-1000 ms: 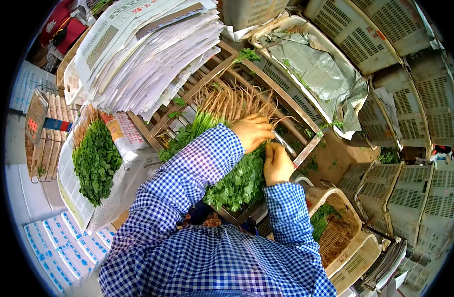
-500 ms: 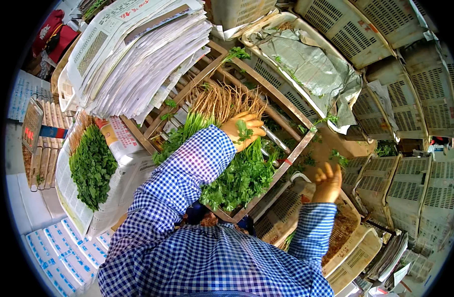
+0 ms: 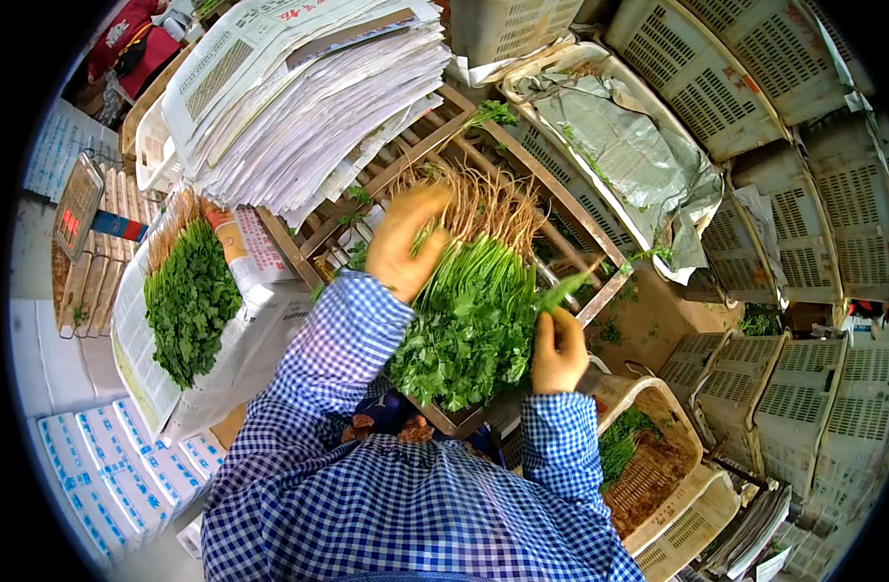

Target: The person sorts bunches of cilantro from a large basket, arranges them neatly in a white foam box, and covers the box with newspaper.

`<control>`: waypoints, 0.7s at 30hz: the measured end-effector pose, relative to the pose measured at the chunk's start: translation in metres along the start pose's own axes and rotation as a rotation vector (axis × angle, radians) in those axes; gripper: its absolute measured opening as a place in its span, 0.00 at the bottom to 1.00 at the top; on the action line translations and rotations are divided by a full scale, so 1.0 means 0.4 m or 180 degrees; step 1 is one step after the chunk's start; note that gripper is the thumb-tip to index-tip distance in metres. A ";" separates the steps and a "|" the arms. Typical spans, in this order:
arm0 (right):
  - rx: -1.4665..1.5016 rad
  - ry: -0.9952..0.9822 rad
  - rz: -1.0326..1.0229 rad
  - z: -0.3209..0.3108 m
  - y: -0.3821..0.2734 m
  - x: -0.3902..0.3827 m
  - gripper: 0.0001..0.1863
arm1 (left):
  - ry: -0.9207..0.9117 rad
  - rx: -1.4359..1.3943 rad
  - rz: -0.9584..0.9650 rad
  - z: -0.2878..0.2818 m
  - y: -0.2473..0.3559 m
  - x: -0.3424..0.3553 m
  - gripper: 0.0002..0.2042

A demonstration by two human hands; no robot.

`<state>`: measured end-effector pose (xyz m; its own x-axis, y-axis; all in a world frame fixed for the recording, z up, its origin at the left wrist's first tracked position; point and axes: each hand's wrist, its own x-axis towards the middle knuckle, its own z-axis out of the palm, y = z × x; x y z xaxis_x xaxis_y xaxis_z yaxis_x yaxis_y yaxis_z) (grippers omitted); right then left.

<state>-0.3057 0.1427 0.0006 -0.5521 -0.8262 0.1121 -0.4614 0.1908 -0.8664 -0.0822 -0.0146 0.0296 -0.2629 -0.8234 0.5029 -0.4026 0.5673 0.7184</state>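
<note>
A wide bundle of coriander [image 3: 468, 325] lies on a rusty metal frame [image 3: 551, 165], brown roots at the far end and leaves toward me. My left hand [image 3: 405, 247], blurred by motion, is over the bundle's left edge beside the roots; its thumb stands apart from the fingers, and I see nothing held in it. Pinched between the thumb and fingers of my right hand [image 3: 559, 357] is a thin green coriander sprig [image 3: 563, 289], just right of the bundle. The sprig is blurred, its tip pointing up and right.
Another coriander bunch [image 3: 192, 301] rests on newspaper at the left, by a digital scale [image 3: 79, 209]. A tall newspaper stack [image 3: 308, 107] stands behind it. Plastic crates [image 3: 701, 73] line the right side. Low at right, a crate [image 3: 662, 485] contains some greens.
My left hand has lifted off the bundle's middle and moved left. My right hand has come in from the right and now holds a sprig. The whole view has shifted slightly.
</note>
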 end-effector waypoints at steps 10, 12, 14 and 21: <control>0.0347 -0.1512 0.1014 -0.068 0.037 0.120 0.21 | -0.0885 0.0398 -0.2548 -0.148 -0.077 -0.149 0.45; 0.0811 -0.1214 0.1563 -0.058 0.023 0.173 0.27 | -0.1120 0.0327 -0.2696 -0.131 -0.062 -0.144 0.57; -0.0207 -0.1139 0.1087 -0.011 0.079 0.181 0.36 | -0.1484 0.0203 -0.3042 -0.097 -0.001 -0.088 0.54; 0.0058 -0.1681 0.0454 0.168 -0.085 0.065 0.57 | -0.1406 -0.0633 -0.3207 -0.072 0.049 -0.056 0.44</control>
<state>-0.2577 0.0790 0.0000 -0.1823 -0.9475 -0.2627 -0.3927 0.3151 -0.8640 -0.0589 0.0153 0.0464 -0.2002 -0.8183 -0.5388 -0.4702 -0.4022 0.7856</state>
